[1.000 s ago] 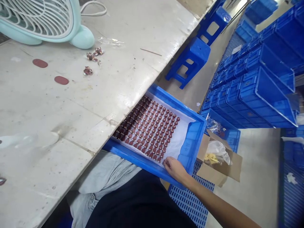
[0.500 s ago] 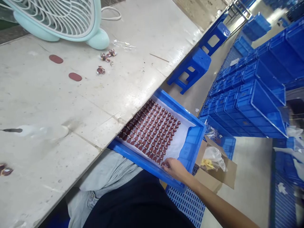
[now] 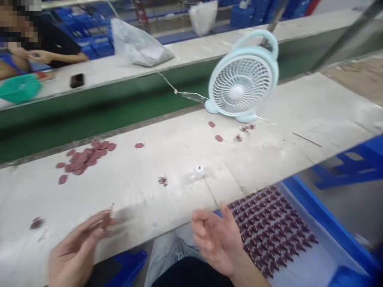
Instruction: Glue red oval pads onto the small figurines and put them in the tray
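Bench point(image 3: 167, 187): long pale slab across mid-frame, green belt behind it.

Tray point(image 3: 314, 207), blue, lower right, tucked under the bench edge at lap height, so likely within easy reach; dark red parts point(image 3: 269, 227) sit in neat rows on its white liner.

Fan point(image 3: 243, 83), upper centre-right, faces the seat.

Pile of red discs point(image 3: 85, 157), left of centre.

Right hand point(image 3: 217, 239), lower centre: palm up, fingers loosely curled, empty.

Left hand point(image 3: 77, 251), lower left: pinching something thin; blurred, cannot tell what.
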Tool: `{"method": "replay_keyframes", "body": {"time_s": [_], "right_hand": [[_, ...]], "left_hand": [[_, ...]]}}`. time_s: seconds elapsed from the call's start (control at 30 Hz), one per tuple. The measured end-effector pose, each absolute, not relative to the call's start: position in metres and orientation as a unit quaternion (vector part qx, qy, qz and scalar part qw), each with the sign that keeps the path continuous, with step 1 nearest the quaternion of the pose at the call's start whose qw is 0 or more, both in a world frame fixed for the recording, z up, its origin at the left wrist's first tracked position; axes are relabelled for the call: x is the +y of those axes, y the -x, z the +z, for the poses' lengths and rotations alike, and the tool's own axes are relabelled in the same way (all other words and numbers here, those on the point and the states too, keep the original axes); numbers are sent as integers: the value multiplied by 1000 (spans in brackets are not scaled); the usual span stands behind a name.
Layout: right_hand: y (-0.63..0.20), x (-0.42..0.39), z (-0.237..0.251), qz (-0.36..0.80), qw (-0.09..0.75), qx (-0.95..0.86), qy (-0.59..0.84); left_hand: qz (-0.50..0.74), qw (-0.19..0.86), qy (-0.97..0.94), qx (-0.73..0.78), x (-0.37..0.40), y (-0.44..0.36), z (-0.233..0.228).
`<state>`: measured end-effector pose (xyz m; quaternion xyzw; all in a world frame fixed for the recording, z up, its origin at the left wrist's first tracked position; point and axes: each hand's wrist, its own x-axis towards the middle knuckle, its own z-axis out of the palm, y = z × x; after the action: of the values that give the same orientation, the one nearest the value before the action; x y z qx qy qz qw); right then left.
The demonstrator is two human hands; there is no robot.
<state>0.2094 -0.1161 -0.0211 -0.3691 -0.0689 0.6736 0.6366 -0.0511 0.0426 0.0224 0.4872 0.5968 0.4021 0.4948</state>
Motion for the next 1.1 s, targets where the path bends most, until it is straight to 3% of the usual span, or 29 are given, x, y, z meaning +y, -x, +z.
{"method": "replay_keyframes", "body": {"time_s": [0.17, 0.33, 0.5, 0.67, 1.1], "right_hand": [[-223, -34, -22, 673, 724, 126, 83], [-235, -14, -10, 675, 723, 87, 119], [-210, -51, 15, 620, 690, -119, 353], [-181, -70, 33, 508, 649, -113, 555], [-179, -62, 30, 489, 635, -102, 589]], "left_hand": [[371, 755, -228, 490, 0, 19, 7], [326, 876, -130, 330, -18, -14, -8], [316, 898, -123, 280, -16, -23, -18], [326, 892, -135, 282, -19, -34, -23], [362, 886, -164, 240, -20, -41, -29]]}}
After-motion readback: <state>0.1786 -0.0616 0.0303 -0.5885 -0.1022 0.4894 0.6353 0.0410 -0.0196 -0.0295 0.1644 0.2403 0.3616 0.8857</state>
